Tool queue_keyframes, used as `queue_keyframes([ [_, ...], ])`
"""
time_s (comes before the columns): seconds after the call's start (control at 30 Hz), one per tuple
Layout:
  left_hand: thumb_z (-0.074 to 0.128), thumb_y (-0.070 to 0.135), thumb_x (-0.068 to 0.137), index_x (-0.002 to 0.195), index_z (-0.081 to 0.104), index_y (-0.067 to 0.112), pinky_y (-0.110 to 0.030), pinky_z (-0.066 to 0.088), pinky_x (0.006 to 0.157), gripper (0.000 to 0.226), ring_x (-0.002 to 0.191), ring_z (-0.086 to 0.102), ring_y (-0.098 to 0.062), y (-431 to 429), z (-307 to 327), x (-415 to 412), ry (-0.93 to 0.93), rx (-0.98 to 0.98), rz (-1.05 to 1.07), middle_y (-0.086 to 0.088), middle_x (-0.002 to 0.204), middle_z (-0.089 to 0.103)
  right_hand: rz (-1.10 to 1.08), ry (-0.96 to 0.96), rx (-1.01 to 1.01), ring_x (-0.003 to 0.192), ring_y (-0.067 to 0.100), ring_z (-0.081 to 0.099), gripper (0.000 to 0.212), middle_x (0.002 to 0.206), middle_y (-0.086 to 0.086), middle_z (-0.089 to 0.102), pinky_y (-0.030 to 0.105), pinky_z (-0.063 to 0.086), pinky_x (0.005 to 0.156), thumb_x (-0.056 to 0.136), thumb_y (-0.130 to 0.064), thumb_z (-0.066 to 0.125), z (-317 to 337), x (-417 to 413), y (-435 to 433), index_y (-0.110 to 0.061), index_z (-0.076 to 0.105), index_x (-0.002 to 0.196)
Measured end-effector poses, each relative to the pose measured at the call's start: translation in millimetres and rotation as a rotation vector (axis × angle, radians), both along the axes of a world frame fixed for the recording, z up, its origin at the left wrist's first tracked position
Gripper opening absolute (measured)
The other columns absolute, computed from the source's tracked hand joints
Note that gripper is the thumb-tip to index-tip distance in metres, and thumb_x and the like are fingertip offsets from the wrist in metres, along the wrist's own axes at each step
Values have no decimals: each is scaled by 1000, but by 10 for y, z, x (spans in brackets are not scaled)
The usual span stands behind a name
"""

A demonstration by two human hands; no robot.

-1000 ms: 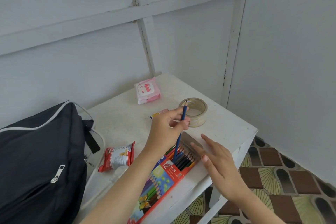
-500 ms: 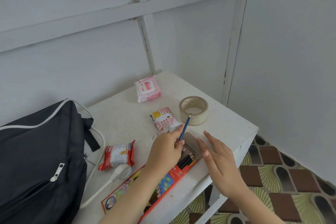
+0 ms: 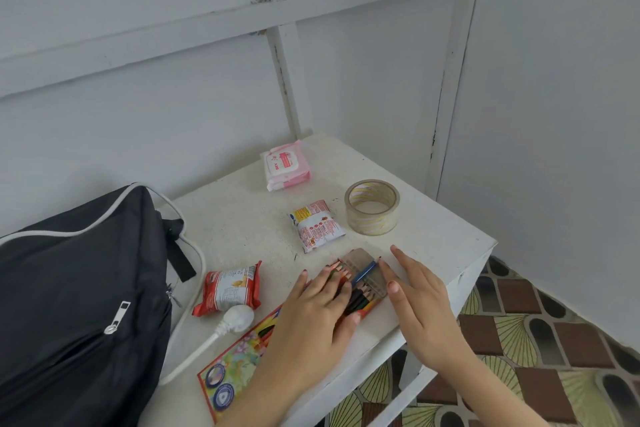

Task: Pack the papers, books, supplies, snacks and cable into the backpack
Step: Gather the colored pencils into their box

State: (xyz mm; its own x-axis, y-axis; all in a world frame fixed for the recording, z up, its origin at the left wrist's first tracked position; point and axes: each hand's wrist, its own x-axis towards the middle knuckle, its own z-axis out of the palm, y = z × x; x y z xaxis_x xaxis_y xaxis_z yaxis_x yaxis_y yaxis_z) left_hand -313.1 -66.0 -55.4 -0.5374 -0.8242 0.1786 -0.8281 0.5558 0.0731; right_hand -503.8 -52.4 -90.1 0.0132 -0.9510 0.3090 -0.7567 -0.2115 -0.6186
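On the rough white table [image 3: 242, 218], the flat left hand [image 3: 320, 303] presses slim coloured pencils [image 3: 360, 298] in their printed cardboard box [image 3: 239, 357], right hand [image 3: 420, 298] open alongside.

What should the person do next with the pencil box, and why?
Probably turn the blue pencil into line and push it in among the other pencils. It lies slanted across the open end of the pencil box, while the left hand lies flat on the row and the right hand rests open beside it.

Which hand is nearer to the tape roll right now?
Right. The right hand lies just this side of the tape roll, not touching it; the left hand rests farther off, on the pencil box.
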Motion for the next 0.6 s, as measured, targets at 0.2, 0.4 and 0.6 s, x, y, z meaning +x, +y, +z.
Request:
queue_keyframes([
  [0.2, 40, 48, 86, 114, 66, 21, -42, 34, 106, 46, 124, 50, -20, 115, -35, 118, 16, 12, 62, -6, 127, 60, -3, -9, 21, 141, 10, 19, 74, 154, -4, 25, 20, 8, 111, 90, -64, 2, 12, 11, -1, -28, 43, 139],
  [0.4, 37, 62, 86, 134, 43, 40, -47, 30, 100, 54, 127, 47, -28, 188, -57, 208, -62, 66, 129, -6, 141, 47, -20, -15, 31, 139, 1, 14, 76, 154, -6, 24, 8, -2, 107, 88, -63, 3, 31, 25, 6, -22, 41, 141],
  [0.6, 44, 56, 82, 120, 53, 35, -45, 36, 102, 44, 127, 47, -26, 178, -45, 170, 45, 102, 109, -1, 135, 52, -29, -62, 17, 134, -3, 18, 71, 152, -5, 29, 18, 8, 109, 89, -62, 8, 32, 32, 2, -25, 47, 137],
])
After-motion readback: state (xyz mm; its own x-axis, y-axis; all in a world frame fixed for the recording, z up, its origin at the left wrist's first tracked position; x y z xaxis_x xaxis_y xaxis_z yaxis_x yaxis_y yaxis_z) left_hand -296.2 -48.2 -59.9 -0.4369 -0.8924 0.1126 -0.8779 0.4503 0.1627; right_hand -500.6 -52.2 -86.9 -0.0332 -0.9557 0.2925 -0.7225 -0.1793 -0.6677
